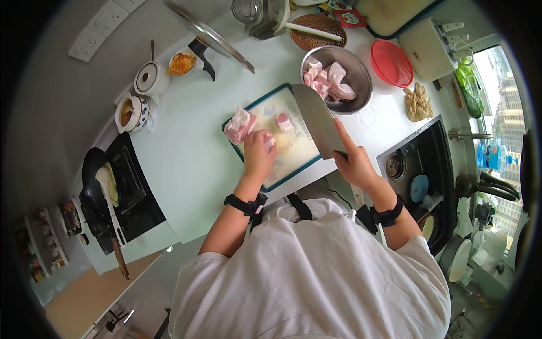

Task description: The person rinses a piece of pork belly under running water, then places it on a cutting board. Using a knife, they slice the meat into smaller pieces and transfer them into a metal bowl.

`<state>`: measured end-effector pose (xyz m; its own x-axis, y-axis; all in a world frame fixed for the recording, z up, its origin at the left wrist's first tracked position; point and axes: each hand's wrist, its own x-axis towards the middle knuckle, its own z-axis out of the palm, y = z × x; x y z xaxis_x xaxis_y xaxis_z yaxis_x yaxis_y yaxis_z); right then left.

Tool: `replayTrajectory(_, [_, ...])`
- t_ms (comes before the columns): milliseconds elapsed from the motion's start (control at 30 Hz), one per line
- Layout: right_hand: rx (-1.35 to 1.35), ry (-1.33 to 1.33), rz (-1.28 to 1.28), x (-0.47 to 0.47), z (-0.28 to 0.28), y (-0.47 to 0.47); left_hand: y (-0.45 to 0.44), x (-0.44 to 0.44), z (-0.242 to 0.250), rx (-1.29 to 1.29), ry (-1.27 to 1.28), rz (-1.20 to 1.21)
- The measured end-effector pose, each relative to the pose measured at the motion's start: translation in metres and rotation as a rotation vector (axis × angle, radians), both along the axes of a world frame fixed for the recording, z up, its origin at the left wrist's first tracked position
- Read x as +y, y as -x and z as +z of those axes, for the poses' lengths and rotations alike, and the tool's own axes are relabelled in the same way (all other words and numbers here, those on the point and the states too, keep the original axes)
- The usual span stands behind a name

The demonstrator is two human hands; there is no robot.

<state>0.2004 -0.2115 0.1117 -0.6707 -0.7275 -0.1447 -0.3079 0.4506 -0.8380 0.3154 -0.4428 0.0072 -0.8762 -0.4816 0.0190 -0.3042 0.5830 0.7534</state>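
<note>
My left hand (259, 154) is at the left part of a cutting board (292, 159), its fingers around a small piece of raw meat (269, 142). Just beyond those fingers lies a larger chunk of raw meat (240, 126) at the board's left edge. One cut piece (284, 121) rests alone near the board's middle. My right hand (354, 163) grips a cleaver (317, 123), index finger stretched along the blade, which hangs over the board's right side. Past the blade, a steel bowl (365, 87) holds several pieces of raw meat.
A red plastic basket (391, 63), a crumpled tan cloth-like item (418, 102) and a black sink (440, 169) are at the right. Beyond the board stand a glass lid (220, 42) and a woven tray (311, 31). At the left, a wok (95, 169) sits on the black cooktop (135, 190).
</note>
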Motion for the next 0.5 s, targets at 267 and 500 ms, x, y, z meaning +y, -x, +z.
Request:
replayTrajectory(267, [0.016, -0.051, -0.025, 0.037, -0.005, -0.007, 0.046, 0.01, 0.006, 0.003, 0.415, -0.175])
replayTrajectory(500, [0.042, 0.07, -0.116, 0.072, -0.006, -0.008, 0.071, 0.008, 0.047, 0.115, -0.582, 0.036])
